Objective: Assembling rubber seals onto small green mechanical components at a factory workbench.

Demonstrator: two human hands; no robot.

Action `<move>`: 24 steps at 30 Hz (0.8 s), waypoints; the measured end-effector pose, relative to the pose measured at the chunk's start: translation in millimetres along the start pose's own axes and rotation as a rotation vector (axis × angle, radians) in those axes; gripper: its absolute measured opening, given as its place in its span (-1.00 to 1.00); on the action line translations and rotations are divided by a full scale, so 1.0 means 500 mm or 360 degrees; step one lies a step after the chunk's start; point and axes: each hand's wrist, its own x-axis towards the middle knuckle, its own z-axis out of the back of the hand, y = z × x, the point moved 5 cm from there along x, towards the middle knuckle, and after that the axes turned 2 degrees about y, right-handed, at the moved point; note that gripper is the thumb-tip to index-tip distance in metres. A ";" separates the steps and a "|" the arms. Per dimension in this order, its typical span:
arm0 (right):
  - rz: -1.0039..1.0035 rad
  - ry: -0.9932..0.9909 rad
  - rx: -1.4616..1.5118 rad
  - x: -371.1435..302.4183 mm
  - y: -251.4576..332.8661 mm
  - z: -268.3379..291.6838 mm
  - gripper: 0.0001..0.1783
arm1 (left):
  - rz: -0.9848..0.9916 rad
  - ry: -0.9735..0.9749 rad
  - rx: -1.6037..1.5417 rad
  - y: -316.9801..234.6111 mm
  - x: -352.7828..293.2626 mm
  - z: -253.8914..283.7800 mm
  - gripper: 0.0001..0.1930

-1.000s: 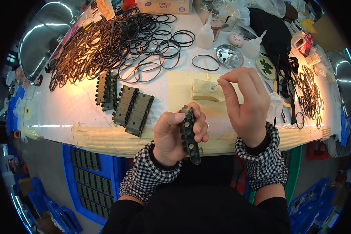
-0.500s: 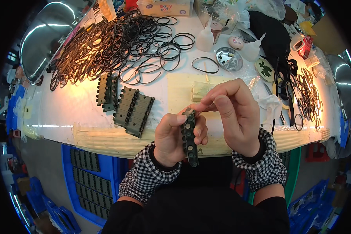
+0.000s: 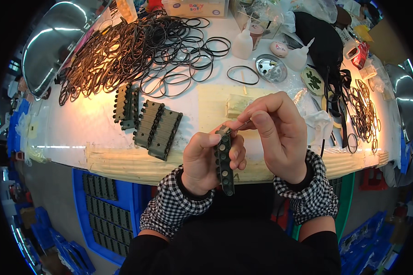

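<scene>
My left hand (image 3: pixel 201 160) is wrapped round a dark green toy tank chassis (image 3: pixel 224 160), held on edge with its row of round wheels showing. At the top end of the chassis, the fingertips of my right hand (image 3: pixel 280 133) pinch a thin, needle-like tool (image 3: pixel 244 124); its tip is hidden by the left fingers. Several similar green chassis pieces (image 3: pixel 158 130) lie side by side on the table to the left, with another small group (image 3: pixel 125 105) just beyond them. Past my hands sits a pale block (image 3: pixel 236 106) on a yellowish sheet.
A big heap of dark rubber bands (image 3: pixel 137 50) covers the far left; a smaller heap (image 3: pixel 365 114) lies right. Squeeze bottles (image 3: pixel 242 44) and a round metal dish (image 3: pixel 270 68) stand at the back. Below the padded table edge (image 3: pixel 124 165), a blue crate (image 3: pixel 80 201) holds more chassis pieces.
Both hands keep nearly the same pose; the thin tool shows a little more clearly between the right fingertips. The whole view has shifted very slightly.
</scene>
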 end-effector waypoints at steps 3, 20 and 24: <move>0.0020 -0.0002 0.0005 0.000 0.001 0.000 -0.88 | 0.0005 -0.0007 -0.0006 0.000 0.000 0.000 -0.66; 0.0207 -0.0178 -0.0495 0.006 0.018 0.036 -0.91 | -0.0011 0.0019 0.0011 -0.007 0.000 -0.005 -0.68; 0.0580 -0.0266 -0.1310 0.025 0.036 0.048 -0.91 | -0.0385 -0.0355 0.1135 -0.047 -0.011 -0.032 -0.62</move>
